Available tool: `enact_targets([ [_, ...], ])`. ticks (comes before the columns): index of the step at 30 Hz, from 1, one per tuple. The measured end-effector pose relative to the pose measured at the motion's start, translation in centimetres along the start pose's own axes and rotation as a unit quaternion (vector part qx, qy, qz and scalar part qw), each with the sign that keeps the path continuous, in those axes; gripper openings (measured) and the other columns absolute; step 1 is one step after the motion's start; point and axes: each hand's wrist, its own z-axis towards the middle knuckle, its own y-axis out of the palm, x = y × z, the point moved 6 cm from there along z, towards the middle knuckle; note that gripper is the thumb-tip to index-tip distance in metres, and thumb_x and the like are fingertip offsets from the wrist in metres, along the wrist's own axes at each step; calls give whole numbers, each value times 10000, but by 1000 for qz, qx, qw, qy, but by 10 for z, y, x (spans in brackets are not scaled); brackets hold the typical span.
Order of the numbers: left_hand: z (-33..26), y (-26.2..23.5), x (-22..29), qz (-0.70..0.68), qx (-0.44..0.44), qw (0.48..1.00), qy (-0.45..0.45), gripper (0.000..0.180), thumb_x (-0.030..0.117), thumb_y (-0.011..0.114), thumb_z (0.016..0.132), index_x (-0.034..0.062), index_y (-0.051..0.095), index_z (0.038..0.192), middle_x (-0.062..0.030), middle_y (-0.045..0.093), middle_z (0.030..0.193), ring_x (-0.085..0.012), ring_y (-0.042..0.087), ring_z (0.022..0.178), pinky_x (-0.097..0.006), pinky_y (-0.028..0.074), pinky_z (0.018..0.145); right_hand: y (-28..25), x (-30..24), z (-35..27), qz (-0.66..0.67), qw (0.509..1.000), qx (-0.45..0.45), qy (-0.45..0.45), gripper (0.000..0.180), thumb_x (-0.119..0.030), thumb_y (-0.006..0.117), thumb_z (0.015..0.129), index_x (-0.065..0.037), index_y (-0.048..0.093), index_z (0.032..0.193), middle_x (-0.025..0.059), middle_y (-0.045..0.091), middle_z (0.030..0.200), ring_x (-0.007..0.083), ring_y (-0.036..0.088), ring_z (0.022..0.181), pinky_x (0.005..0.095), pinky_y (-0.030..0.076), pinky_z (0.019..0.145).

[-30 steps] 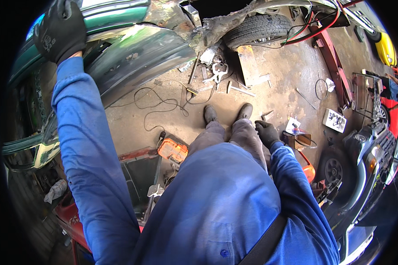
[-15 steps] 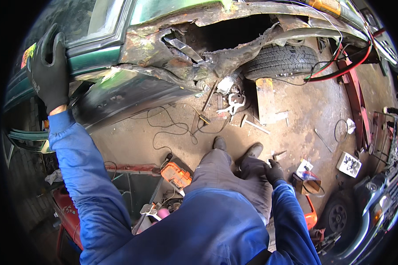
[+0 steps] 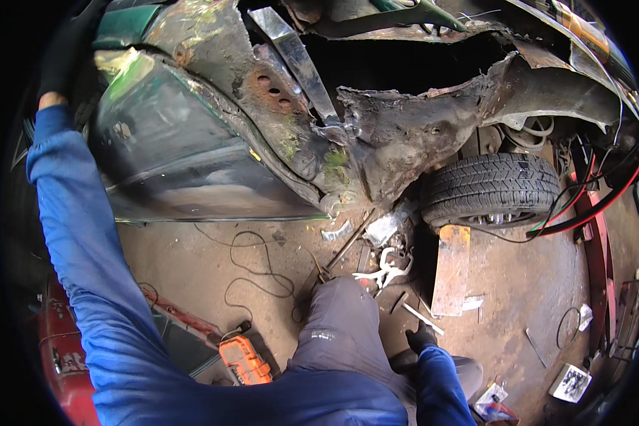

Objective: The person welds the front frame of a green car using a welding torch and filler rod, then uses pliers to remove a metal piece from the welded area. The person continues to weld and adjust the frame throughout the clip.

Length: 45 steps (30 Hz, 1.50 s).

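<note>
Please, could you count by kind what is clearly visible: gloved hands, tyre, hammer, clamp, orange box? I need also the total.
Gloved hands: 2 (left hand, right hand)
Tyre: 1
Hammer: 1
Clamp: 1
Orange box: 1
Total: 6

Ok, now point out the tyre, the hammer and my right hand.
Tyre (image 3: 491,187): head view, on its tread.
Hammer (image 3: 415,313): head view, on its pale handle.
Right hand (image 3: 422,339): head view, on the middle of its dark glove.

Blue sleeves (image 3: 96,248), black gloves (image 3: 423,340), grey trousers (image 3: 339,319)
</note>
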Motion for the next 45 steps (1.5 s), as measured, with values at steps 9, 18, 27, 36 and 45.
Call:
enact_targets([
  [9,-37,-23,114,-272,218,937,27,378,279,734,1032,-54,815,1192,-124,833,1082,-177,752,1000,-347,582,901,37,14,111,-152,988,0,25,1075,-588,712,964,-79,222,1774,224,598,1610,411,588,1478,508,475,1235],
  [18,-26,-25,83,-235,228,945,-8,383,281,741,1028,-43,812,1219,-107,837,1081,-175,755,998,-341,577,897,68,23,137,-117,991,-2,61,687,-476,464,1115,-143,418,1713,220,417,1754,405,397,1631,596,321,1312],
  [27,-19,-17,69,-302,239,923,-12,320,221,750,1034,-45,810,1202,-110,841,1114,-151,756,1010,-318,583,889,79,23,162,-65,997,18,47,720,-537,569,1053,-111,487,1627,240,534,1643,400,533,1528,547,425,1250],
  [36,-20,-16,72,-307,242,920,-16,312,230,755,1040,-41,811,1184,-102,843,1081,-151,759,984,-322,585,880,91,21,151,-16,997,1,76,745,-570,639,1005,-71,527,1547,266,595,1561,423,598,1458,537,488,1190],
  [45,-25,-7,83,-442,255,859,-48,231,153,750,1057,-40,793,1176,-84,816,1079,-139,744,958,-278,584,843,125,-15,161,-42,998,-34,-20,962,-724,515,1011,-134,317,1744,307,451,1690,453,509,1539,531,429,1258],
])
